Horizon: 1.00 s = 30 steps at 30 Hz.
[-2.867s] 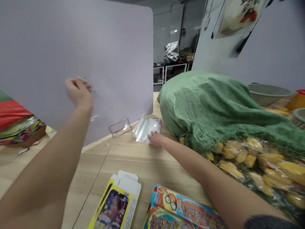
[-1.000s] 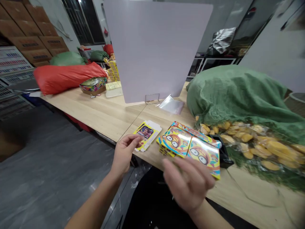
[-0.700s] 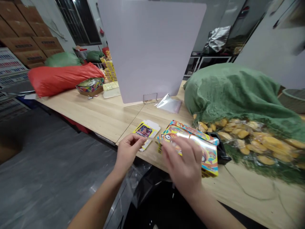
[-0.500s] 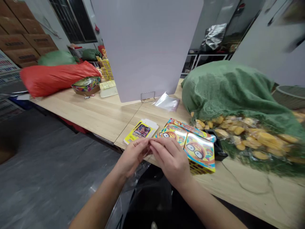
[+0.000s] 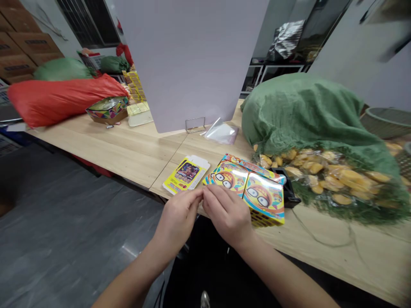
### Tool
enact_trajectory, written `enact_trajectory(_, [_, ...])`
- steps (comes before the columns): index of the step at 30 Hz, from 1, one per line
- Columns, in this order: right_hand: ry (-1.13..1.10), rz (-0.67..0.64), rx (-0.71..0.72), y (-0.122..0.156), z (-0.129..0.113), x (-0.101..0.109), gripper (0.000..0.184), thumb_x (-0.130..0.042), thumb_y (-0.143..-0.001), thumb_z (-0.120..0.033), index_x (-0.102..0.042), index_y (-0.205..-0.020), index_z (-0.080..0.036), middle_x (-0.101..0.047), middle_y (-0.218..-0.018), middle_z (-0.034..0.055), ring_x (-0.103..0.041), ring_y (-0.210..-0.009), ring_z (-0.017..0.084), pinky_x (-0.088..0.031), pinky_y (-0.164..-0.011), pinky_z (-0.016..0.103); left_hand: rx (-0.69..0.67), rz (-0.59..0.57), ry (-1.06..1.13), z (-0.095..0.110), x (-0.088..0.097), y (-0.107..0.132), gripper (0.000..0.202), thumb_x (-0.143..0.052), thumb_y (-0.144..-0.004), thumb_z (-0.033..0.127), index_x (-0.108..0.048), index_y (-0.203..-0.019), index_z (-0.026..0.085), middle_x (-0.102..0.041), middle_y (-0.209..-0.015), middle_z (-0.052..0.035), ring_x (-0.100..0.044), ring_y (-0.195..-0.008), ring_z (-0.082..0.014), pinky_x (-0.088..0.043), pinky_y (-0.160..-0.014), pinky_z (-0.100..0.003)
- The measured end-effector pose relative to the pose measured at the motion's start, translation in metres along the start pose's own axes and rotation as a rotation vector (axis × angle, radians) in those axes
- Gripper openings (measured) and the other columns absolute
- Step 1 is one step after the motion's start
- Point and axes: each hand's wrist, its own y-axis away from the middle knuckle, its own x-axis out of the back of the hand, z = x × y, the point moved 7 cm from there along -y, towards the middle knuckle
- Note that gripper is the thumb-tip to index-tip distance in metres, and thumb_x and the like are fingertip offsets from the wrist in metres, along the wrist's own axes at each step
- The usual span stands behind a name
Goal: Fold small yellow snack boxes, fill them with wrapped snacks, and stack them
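So, the left hand (image 5: pixel 178 220) and right hand (image 5: pixel 227 215) meet at the fingertips — any grip too small to tell — beside printed cartons (image 5: pixel 263 199) on the desk (image 5: pixel 96 149).

L hand (image 5: pixel 177 221) & R hand (image 5: pixel 227 215) close together, palms down, w/ fingertips (image 5: pixel 198 195) nearly touching.

My wooden table (image 5: pixel 96 149) is pretty packed: a flat yellow card box blank (image 5: pixel 186 174) beside colourful printed boxes (image 5: pixel 244 188), a clear plastic bag (image 5: pixel 221 133), a small wire stand (image 5: pixel 195 124), a bulging green cloth sack (image 5: pixel 289 111), and a big red sack (image 5: pixel 54 100) way down the left end.
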Motion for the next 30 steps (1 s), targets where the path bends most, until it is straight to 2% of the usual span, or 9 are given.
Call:
enact_trajectory(5, [-0.016, -0.033, -0.061, -0.008, -0.001, -0.015, 0.011, -0.055, -0.085, -0.01, -0.065, -0.082, -0.013, -0.07, -0.082, 0.0083, -0.064, -0.074, 0.02, -0.052, -0.066, 0.031, 0.087, -0.002, -0.078, -0.006, 0.003, 0.003, 0.023, -0.047, -0.092, 0.02, -0.068, -0.098, 0.018, -0.073, -0.097, -0.0044, -0.067, -0.087, -0.0165, -0.051, -0.079, -0.027])
enact_trajectory(9, [-0.332, -0.079, -0.365, -0.014, 0.02, -0.033, 0.016, -0.052, -0.079, -0.007, -0.059, -0.069, -0.017, -0.062, -0.067, 0.002, -0.059, -0.062, 0.013, -0.048, -0.057, 0.024, 0.241, 0.051, 0.084, -0.025, 0.011, 0.009, 0.02, -0.052, -0.09, 0.028, -0.069, -0.084, 0.019, -0.073, -0.084, -0.0012, -0.067, -0.08, -0.015, -0.051, -0.073, -0.023])
enact_trajectory(11, [-0.43, -0.056, -0.463, -0.014, 0.028, -0.033, 0.015, -0.054, -0.079, -0.007, -0.06, -0.07, -0.018, -0.061, -0.068, 0.0012, -0.058, -0.062, 0.012, -0.048, -0.056, 0.022, 0.328, 0.101, 0.209, -0.037, 0.014, 0.013, 0.021, -0.055, -0.089, 0.033, -0.068, -0.082, 0.018, -0.072, -0.079, -0.0004, -0.068, -0.075, -0.0144, -0.052, -0.071, -0.022])
enact_trajectory(12, [-0.435, -0.021, -0.452, -0.016, 0.028, -0.029, 0.014, -0.055, -0.08, -0.008, -0.061, -0.074, -0.017, -0.062, -0.072, 0.0023, -0.059, -0.067, 0.013, -0.049, -0.059, 0.023, 0.363, 0.123, 0.255, -0.042, 0.015, 0.016, 0.022, -0.056, -0.088, 0.035, -0.069, -0.083, 0.018, -0.072, -0.077, -0.0002, -0.068, -0.073, -0.0142, -0.052, -0.069, -0.022])
enact_trajectory(14, [-0.399, 0.021, -0.333, -0.019, 0.019, -0.019, 0.012, -0.055, -0.085, -0.01, -0.064, -0.084, -0.017, -0.064, -0.08, 0.0054, -0.061, -0.077, 0.016, -0.052, -0.069, 0.027, 0.39, 0.138, 0.29, -0.047, 0.017, 0.019, 0.022, -0.057, -0.088, 0.036, -0.07, -0.088, 0.019, -0.073, -0.077, -0.0001, -0.068, -0.071, -0.0145, -0.053, -0.069, -0.022])
enact_trajectory(17, [-0.324, -0.055, -0.113, -0.02, -0.003, -0.014, 0.012, -0.056, -0.088, -0.012, -0.065, -0.094, -0.014, -0.067, -0.083, 0.0079, -0.06, -0.079, 0.019, -0.053, -0.075, 0.033, 0.293, 0.112, 0.187, -0.042, 0.019, 0.019, 0.02, -0.055, -0.089, 0.031, -0.07, -0.096, 0.02, -0.073, -0.087, -0.0014, -0.068, -0.079, -0.0149, -0.053, -0.074, -0.023])
enact_trajectory(19, [-0.284, -0.091, -0.056, -0.018, -0.011, -0.016, 0.013, -0.055, -0.088, -0.011, -0.066, -0.097, -0.011, -0.068, -0.082, 0.009, -0.061, -0.079, 0.02, -0.053, -0.075, 0.033, 0.175, 0.081, 0.075, -0.031, 0.018, 0.017, 0.02, -0.053, -0.09, 0.023, -0.07, -0.1, 0.021, -0.073, -0.094, -0.0022, -0.068, -0.085, -0.0148, -0.052, -0.079, -0.023])
enact_trajectory(23, [-0.254, -0.069, -0.124, -0.016, -0.009, -0.018, 0.015, -0.053, -0.089, -0.009, -0.066, -0.097, -0.009, -0.07, -0.088, 0.0105, -0.065, -0.084, 0.02, -0.054, -0.08, 0.032, 0.021, 0.068, -0.026, -0.017, 0.017, 0.016, 0.023, -0.05, -0.091, 0.015, -0.068, -0.104, 0.021, -0.072, -0.097, -0.0025, -0.066, -0.091, -0.0136, -0.05, -0.083, -0.022])
enact_trajectory(30, [-0.247, -0.091, -0.221, -0.016, -0.004, -0.02, 0.018, -0.049, -0.091, -0.012, -0.065, -0.086, -0.015, -0.071, -0.083, 0.006, -0.066, -0.079, 0.016, -0.053, -0.075, 0.028, -0.025, 0.111, -0.077, -0.009, 0.02, 0.02, 0.02, -0.05, -0.091, 0.013, -0.066, -0.101, 0.018, -0.071, -0.097, -0.0032, -0.066, -0.091, -0.0124, -0.05, -0.085, -0.022])
